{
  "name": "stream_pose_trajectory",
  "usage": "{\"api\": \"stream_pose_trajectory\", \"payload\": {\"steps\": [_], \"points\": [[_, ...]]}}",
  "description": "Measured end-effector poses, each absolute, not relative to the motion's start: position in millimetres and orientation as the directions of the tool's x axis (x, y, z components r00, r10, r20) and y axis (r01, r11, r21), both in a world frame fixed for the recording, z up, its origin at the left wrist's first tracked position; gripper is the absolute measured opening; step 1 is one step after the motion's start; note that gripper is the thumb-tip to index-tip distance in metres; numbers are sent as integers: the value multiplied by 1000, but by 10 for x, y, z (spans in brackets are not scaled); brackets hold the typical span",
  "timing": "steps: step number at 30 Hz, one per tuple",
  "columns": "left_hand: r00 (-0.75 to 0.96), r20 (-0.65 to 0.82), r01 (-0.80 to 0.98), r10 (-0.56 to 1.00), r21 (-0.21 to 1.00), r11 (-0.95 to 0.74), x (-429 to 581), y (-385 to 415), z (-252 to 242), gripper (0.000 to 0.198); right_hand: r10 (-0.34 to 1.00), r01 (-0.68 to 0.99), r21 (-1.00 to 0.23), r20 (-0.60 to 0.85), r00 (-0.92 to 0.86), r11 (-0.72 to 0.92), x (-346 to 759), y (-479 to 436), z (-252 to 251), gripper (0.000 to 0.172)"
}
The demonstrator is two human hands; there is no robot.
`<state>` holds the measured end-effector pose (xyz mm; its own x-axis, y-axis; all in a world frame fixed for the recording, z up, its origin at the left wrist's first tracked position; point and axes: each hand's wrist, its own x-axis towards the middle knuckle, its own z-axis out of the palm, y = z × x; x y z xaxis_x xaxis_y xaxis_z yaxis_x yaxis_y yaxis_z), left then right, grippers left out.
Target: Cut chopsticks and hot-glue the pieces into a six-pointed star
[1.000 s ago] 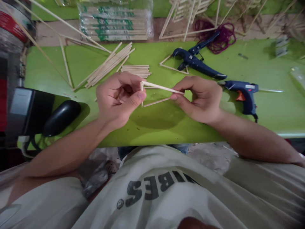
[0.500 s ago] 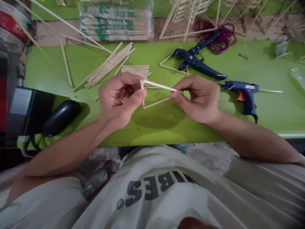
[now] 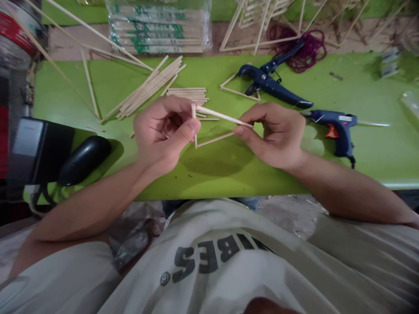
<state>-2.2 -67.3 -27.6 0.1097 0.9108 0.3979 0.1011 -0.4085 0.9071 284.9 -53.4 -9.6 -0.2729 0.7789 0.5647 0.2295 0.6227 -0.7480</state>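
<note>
A small triangle of thin wooden sticks (image 3: 218,117) is held between both hands just above the green table (image 3: 212,170). My left hand (image 3: 162,131) pinches the triangle's left corner, thumb against the upright short stick. My right hand (image 3: 275,133) is closed on the right corner where two sticks meet. Behind the hands lies a stack of short cut sticks (image 3: 188,93).
A blue glue gun (image 3: 334,126) lies right of my right hand, blue cutters (image 3: 271,85) sit behind on another stick triangle (image 3: 235,89). Long sticks (image 3: 147,87) fan out at back left. A black device (image 3: 81,159) sits at left; packaged sticks (image 3: 160,28) and purple cord (image 3: 304,48) lie at the back.
Both hands have tilted the stick triangle slightly; its left corner sits a little higher. Nothing was picked up or let go.
</note>
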Motion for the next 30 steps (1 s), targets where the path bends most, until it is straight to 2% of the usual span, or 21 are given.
{"api": "stream_pose_trajectory", "payload": {"steps": [5,11,17,21,24,27,30], "points": [[51,462,84,885,881,-465,64,-670,-172,52,731,169,-718,618,-289,675,2842,-532,-66,6],[56,417,230,907,879,-418,40,-699,-135,58,751,193,-733,589,-298,652,2841,-540,-60,4],[25,410,196,912,892,-406,49,-706,-147,59,760,177,-747,585,-282,641,2832,-556,-63,4],[17,395,227,919,893,-388,57,-687,-150,67,773,212,-750,564,-291,627,2841,-553,-63,9],[27,383,196,923,903,-381,55,-688,-131,58,782,228,-757,540,-311,613,2859,-549,-71,12],[69,375,138,924,914,-381,48,-685,-142,48,823,228,-816,433,-369,532,2877,-560,-83,26],[95,361,127,928,920,-371,32,-662,-191,48,839,222,-863,331,-432,455,2890,-571,-97,39]]}}
